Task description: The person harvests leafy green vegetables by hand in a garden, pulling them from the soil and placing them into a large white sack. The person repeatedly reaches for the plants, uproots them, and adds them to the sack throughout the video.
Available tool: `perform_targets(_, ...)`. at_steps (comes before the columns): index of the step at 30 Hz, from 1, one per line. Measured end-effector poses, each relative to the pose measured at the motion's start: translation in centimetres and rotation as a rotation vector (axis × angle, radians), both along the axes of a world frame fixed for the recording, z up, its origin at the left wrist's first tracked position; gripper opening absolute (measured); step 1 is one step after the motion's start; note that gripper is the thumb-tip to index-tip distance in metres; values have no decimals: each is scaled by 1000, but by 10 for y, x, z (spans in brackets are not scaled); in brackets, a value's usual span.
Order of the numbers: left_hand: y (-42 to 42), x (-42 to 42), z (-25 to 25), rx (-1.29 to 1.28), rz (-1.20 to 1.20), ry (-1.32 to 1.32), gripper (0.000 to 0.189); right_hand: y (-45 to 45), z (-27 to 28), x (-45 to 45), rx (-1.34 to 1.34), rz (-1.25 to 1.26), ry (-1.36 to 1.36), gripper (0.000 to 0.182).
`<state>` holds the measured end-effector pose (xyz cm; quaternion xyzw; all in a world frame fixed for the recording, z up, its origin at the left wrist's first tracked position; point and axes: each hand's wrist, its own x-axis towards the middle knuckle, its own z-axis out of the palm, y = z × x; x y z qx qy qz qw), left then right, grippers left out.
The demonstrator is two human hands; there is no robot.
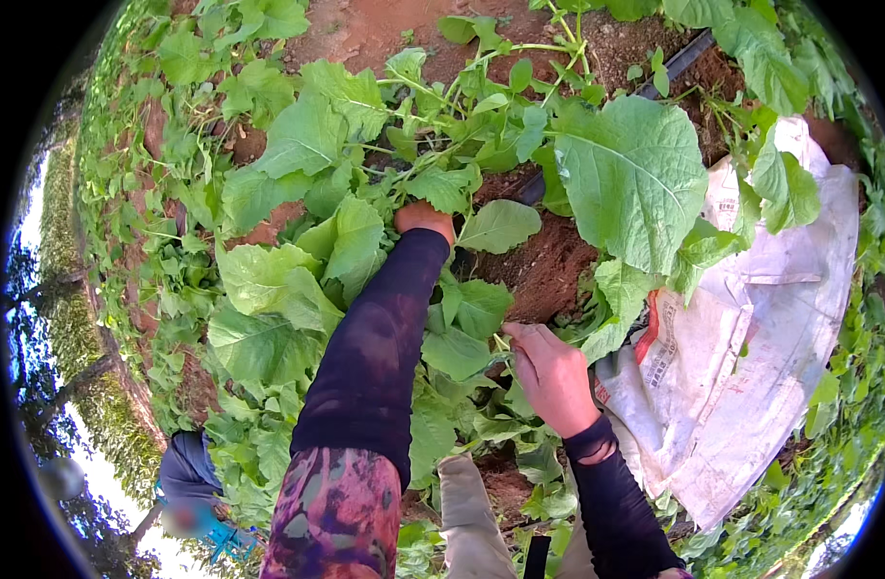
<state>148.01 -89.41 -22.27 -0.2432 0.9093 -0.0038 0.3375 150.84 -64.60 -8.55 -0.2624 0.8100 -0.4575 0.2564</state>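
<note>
My left hand point(422, 216) reaches into the middle of a broad-leaved green plant point(297, 137). Leaves cover its fingers, so what they touch is hidden. Lower and to the right, my right hand point(551, 373) pinches a pale green leaf stem point(501, 343) between thumb and forefinger. A large toothed leaf point(630, 181) spreads above and to the right of that hand, with bare reddish soil point(540, 271) showing below and left of it. Dark sleeves cover both forearms.
A white woven sack point(768, 318) with printing lies flat over plants at the right. A black pipe or strip point(677, 65) crosses the soil at the upper right. My trouser legs point(475, 514) stand among leaves below. Another person point(189, 467) is at the lower left, near a teal object point(229, 535).
</note>
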Motion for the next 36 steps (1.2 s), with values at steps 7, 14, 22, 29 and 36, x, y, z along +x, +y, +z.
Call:
perform_targets(7, 23, 22, 22, 92, 102, 45, 19, -91, -71, -137, 490, 437, 132, 25)
perform_targets(14, 46, 145, 86, -45, 146, 102, 17, -161, -120, -228, 338, 502, 49, 59)
perform_targets(22, 146, 269, 138, 1165, 1402, 926, 22, -141, -55, -195, 378, 91, 406, 34)
perform_targets(29, 270, 313, 175, 623, 313, 280, 12, -162, -97, -79, 665, 1064, 574, 14)
perform_targets(36, 375, 422, 182, 829, 609, -24, 14, -226, -138, -176, 179, 782, 795, 31)
